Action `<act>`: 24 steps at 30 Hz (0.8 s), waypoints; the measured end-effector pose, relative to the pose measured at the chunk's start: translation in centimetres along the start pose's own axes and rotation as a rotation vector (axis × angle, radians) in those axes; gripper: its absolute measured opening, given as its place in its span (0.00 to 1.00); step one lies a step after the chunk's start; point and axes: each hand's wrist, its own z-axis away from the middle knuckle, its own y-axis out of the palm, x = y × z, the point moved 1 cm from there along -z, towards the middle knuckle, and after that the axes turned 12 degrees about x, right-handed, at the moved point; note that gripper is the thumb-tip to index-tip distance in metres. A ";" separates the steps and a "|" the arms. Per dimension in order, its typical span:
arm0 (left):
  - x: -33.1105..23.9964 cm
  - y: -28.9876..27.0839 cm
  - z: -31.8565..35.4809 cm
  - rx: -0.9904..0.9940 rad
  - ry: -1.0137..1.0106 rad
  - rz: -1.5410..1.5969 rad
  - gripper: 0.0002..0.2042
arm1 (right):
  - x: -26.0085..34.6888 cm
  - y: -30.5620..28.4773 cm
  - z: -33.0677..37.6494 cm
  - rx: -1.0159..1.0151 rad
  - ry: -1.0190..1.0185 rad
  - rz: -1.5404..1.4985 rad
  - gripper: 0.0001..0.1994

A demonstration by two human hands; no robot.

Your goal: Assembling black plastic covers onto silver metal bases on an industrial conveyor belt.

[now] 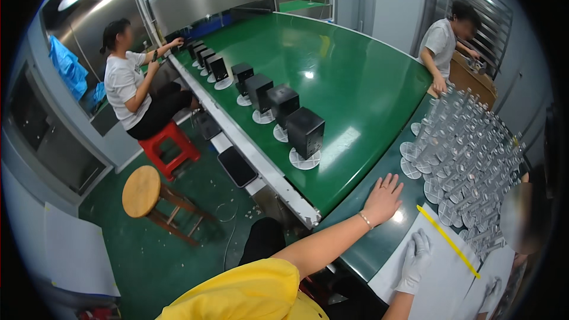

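My left hand (pixel 382 201), bare with a bracelet at the wrist, lies palm down near the corner of the dark green table (pixel 370 246). Its fingers are spread and nothing is in them. My right hand (pixel 415 264), in a white glove, rests on a white sheet (pixel 435 284) with its fingers loosely extended, holding nothing that I can see. A yellow strip (pixel 448 242) runs along the sheet's edge. Beyond it stand many clear stands with round white bases (pixel 434 191). On the green conveyor belt (pixel 361 101), black boxes (pixel 306 133) stand in a row on round white bases.
A seated person (pixel 127 77) on a red stool (pixel 169 148) reaches to the belt's far left. Another person (pixel 441 44) works beside a cardboard box (pixel 468 80). At the right edge a third person's gloved hand (pixel 492 293) shows. A wooden stool (pixel 142 191) stands at left.
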 end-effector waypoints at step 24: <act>1.2 -0.6 0.1 -0.079 -0.010 0.107 0.28 | 0.0 0.8 -0.7 -0.007 -0.042 0.031 0.12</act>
